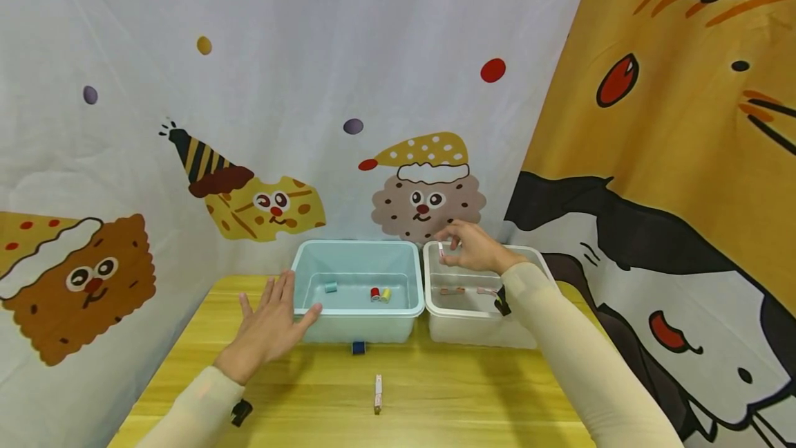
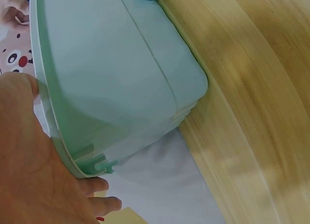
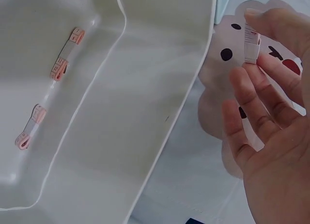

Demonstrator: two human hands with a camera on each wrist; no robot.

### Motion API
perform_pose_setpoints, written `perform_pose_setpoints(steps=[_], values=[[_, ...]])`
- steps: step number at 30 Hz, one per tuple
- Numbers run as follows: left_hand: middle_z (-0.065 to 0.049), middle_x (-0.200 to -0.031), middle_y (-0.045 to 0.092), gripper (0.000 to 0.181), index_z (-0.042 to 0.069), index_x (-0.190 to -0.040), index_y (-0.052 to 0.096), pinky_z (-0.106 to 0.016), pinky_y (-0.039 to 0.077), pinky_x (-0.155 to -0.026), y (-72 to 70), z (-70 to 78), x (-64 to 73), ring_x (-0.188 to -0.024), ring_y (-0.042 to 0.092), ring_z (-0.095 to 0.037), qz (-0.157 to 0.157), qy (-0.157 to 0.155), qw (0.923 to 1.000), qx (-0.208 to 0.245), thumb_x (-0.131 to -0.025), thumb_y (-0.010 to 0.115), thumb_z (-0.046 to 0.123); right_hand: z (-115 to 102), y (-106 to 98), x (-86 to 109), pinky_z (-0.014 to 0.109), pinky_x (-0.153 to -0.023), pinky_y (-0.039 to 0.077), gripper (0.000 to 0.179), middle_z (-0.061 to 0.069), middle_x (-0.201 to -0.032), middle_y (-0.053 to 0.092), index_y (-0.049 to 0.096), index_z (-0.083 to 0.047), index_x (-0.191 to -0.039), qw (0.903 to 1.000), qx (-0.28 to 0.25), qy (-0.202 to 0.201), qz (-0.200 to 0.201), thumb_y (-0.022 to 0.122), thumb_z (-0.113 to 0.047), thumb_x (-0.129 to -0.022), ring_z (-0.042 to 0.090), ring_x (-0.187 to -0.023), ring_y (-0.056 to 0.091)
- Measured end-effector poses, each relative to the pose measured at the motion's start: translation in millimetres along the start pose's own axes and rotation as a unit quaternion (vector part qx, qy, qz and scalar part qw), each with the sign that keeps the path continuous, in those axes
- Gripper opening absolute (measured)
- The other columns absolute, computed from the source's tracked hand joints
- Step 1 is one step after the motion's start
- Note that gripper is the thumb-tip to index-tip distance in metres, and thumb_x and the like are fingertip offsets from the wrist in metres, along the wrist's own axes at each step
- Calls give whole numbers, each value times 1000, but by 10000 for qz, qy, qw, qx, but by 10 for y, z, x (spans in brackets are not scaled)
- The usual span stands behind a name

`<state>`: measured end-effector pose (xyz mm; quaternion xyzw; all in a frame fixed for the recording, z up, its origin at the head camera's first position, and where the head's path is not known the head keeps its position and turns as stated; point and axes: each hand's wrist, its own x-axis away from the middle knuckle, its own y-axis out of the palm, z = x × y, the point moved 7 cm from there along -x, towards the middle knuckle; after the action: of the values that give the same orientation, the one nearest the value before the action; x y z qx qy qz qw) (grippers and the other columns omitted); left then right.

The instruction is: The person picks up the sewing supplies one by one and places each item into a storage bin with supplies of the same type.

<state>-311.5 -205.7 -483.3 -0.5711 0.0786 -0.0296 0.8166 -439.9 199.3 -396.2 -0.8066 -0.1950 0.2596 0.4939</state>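
At the far left, a white fabric curtain (image 1: 280, 75) printed with cartoon faces, among them a square brown biscuit (image 1: 118, 323), hangs behind a yellow wood-grain table (image 1: 298, 406). The person's left hand (image 1: 267, 330), its fingers straight and spread, lies along the front left corner of a pale blue rectangular plastic bin (image 1: 361, 328) and grips nothing; how firmly it bears on the rim I cannot tell. Inside that bin, a small teal thread spool (image 1: 331, 287) lies on the left, with a red thread spool (image 1: 375, 294) and a yellow thread spool (image 1: 386, 294) side by side on the right. A dark blue thread spool (image 1: 358, 348) sits on the table just in front of the bin, and nearer the person a white-and-pink folded tape measure (image 1: 378, 394) lies lengthwise. Just beside the blue bin stands a white rectangular plastic bin (image 1: 472, 334) with two pink folded tape measures (image 3: 67, 54) on its floor, apart from each other. The right hand (image 1: 475, 247), raised at that bin's far left part, pinches a third small white-banded tape measure (image 3: 251, 44) upright between thumb and fingers, while an orange cartoon-printed curtain (image 1: 678, 102) fills the far right
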Motion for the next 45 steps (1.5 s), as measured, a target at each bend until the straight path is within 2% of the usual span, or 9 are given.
perform_pose_setpoints(steps=[6, 13, 18, 26, 31, 37, 45], values=[[-27, -195, 15, 115, -5, -185, 16, -100, 0, -128, 1, 0, 10, -179, 17, -59, -9, -11, 10000, -16, -115, 42, 83, 39, 8, 4, 49, -94, 68, 47, 18, -135, 79, 81, 2, -138, 10000, 65, -21, 64, 95, -21, -99, 30, -106, 80], [-27, -195, 15, 115, -5, -185, 16, -100, 1, -128, 10, -4, 11, -179, 17, -59, -39, -19, 10000, -27, -115, 41, 84, 94, 91, 54, 53, -102, 67, 68, 23, -155, 69, 73, -2, -155, 9979, 84, 489, -405, 98, -24, -96, 36, -116, 80], [-27, -194, 15, 116, -5, -184, 16, -101, 1, -127, 16, -7, 12, -179, 16, -60, -44, -22, 10000, -50, -115, 39, 85, 60, 96, 98, 54, -104, 66, 70, 22, -157, 66, 70, -3, -159, 9965, -7, 663, -509, 97, -26, -98, 37, -122, 78], [-27, -194, 15, 116, -6, -184, 16, -101, 1, -127, 8, -7, 16, -178, 16, -60, -28, -24, 10000, -17, -115, 40, 84, -32, 59, 162, 57, -106, 65, 67, 20, -159, 66, 71, -6, -159, 9976, -37, 567, -387, 95, -26, -100, 38, -125, 77], [-27, -194, 15, 115, -6, -184, 17, -101, 1, -127, 4, -8, 15, -178, 18, -61, 15, -1, 10000, -18, -115, 41, 83, -83, 48, 206, 56, -106, 65, 65, 18, -160, 66, 72, -10, -159, 9988, 41, 442, -223, 94, -25, -101, 34, -124, 76], [-28, -194, 16, 115, -6, -184, 18, -101, 1, -127, 7, -7, 13, -178, 19, -61, 43, 11, 10000, -24, -115, 41, 83, -182, 48, 289, 59, -109, 64, 65, 15, -157, 67, 70, -10, -161, 9997, -54, 221, -12, 93, -22, -102, 36, -128, 74], [-27, -194, 15, 115, -6, -184, 17, -101, 2, -127, 5, 0, 4, -178, 19, -61, 53, 29, 10000, -41, -115, 40, 83, -315, 72, 450, 53, -104, 65, 60, 14, -159, 68, 72, -13, -159, 9997, -20, 15, 230, 92, -23, -103, 34, -126, 74]])
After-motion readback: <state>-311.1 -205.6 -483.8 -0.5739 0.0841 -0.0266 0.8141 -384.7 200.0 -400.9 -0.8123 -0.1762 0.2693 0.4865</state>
